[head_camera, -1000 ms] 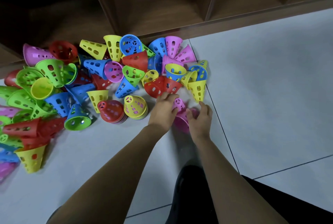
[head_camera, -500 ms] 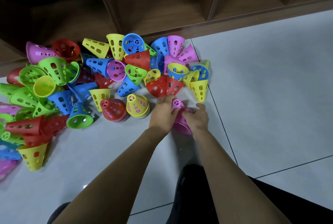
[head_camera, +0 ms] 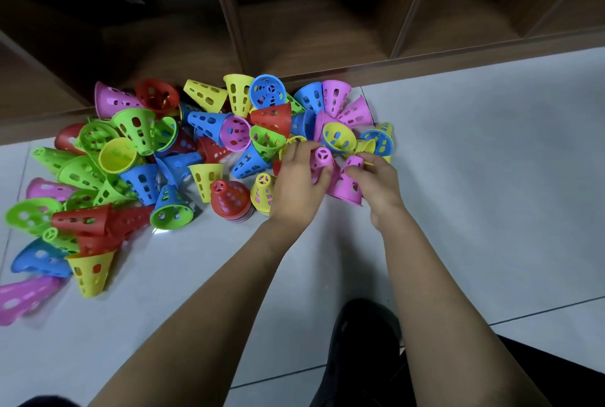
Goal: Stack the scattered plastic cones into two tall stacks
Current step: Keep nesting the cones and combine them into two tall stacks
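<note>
The left hand (head_camera: 299,182) is gripping a pink cone (head_camera: 322,159) and the right hand (head_camera: 376,184) is pinching a second pink cone (head_camera: 347,182), both at the near edge of the pile (head_camera: 229,131). Nesting them cleanly is probably calling for aligned axes

Left hand (head_camera: 296,185) grips a pink cone (head_camera: 322,158); right hand (head_camera: 378,184) pinches a second pink cone (head_camera: 343,189) beside it. Scattered cones (head_camera: 209,125) cover the tiled floor (head_camera: 491,177) behind

One cam only, head-mounted on me, wide-angle. Faces forward and steeply down at the tiled floor (head_camera: 491,177), close in. Wooden shelf unit (head_camera: 311,30) runs across frame top.
</note>
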